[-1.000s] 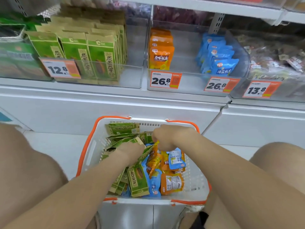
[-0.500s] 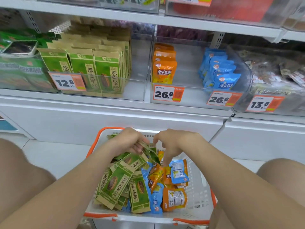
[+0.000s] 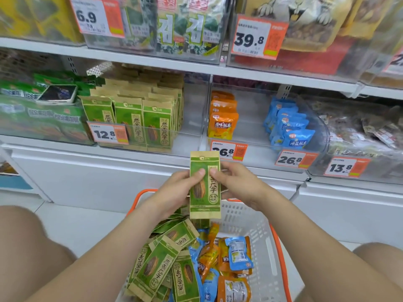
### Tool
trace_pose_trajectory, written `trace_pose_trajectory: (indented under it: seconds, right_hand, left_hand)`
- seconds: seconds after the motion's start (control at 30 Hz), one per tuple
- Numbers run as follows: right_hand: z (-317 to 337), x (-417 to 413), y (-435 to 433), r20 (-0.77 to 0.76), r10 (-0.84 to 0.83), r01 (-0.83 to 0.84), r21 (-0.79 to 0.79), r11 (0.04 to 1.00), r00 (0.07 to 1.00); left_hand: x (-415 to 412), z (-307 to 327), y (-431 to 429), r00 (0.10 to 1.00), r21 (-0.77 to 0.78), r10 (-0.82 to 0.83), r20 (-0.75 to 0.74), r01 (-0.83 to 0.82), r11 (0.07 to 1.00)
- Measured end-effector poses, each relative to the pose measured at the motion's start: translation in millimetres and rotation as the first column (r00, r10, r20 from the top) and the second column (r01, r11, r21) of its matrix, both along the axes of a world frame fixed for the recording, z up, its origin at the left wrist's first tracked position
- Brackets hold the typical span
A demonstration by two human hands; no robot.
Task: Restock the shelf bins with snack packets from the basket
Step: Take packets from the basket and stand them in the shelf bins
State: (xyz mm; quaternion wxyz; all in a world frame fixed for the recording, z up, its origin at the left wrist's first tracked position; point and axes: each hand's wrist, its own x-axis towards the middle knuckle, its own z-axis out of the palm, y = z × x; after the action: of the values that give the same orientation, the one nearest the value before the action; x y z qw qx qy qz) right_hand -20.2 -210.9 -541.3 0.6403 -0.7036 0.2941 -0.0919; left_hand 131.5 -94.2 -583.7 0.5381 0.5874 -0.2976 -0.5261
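While our left hand (image 3: 174, 192) and right hand (image 3: 237, 186) pinch one upright green-and-tan sunflower-seed packet (image 3: 205, 199), thumbs on its face, the orange-rimmed white plastic basket (image 3: 246, 216) below them holds many green, orange and blue packets (image 3: 185, 277); the clear shelf bin (image 3: 192, 136) above-left has room, so we judge restocking barely begun.

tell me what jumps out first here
A green packet held upright mid-frame, pinched by the left hand and right hand. Below it, the basket holds loose packets, green, orange and blue. The same green kind fills the bin up left, behind the 12.8 tag.
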Motion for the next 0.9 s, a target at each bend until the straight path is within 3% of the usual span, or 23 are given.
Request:
trace_pose_trajectory:
  seconds: [0.07,0.17,0.37,0.43,0.5,0.53,0.6,0.73,0.8,0.9]
  right_hand:
    - [8,3,-2,0.036,-0.053,0.057,-0.125,0.991,0.998]
    - [22,8,-5,0.089,-0.146,0.169,-0.401,0.9,0.985]
    - [56,17,1,0.102,-0.087,0.134,-0.747,0.651,0.991]
    - [64,21,5,0.226,-0.139,0.265,-0.801,0.537,0.964]
    - [72,27,11,0.431,-0.17,0.459,-0.767,0.449,0.886]
    - [75,31,14,0.522,-0.157,0.535,-0.736,0.414,0.839]
    - [81,40,16,0.62,-0.084,0.61,-0.723,0.326,0.78]
    - [75,68,2,0.537,-0.04,0.532,-0.819,0.213,0.843]
    - [70,83,-10,0.469,-0.076,0.475,-0.859,0.192,0.88]
    - [69,105,-30,0.381,-0.119,0.397,-0.905,0.153,0.917]
  left_hand:
    - [1,9,0,0.989,-0.112,0.063,0.134,-0.048,0.993]
    - [14,26,-3,0.936,-0.219,0.1,0.338,-0.026,0.975]
    - [53,86,-12,0.661,-0.168,-0.033,0.749,0.239,0.956]
    - [67,106,-16,0.486,-0.115,-0.023,0.874,0.252,0.961]
    - [79,118,-21,0.218,-0.027,-0.017,0.976,0.197,0.98]
    - [84,121,-23,0.111,-0.008,-0.009,0.994,0.148,0.989]
    - [91,124,-29,-0.008,-0.049,0.049,0.999,0.035,0.998]
    - [101,116,-45,-0.179,-0.198,0.168,0.969,-0.167,0.966]
    - [108,108,-53,-0.227,-0.212,0.164,0.96,-0.208,0.955]
    - [116,102,-64,-0.189,-0.16,0.111,0.976,-0.267,0.95]
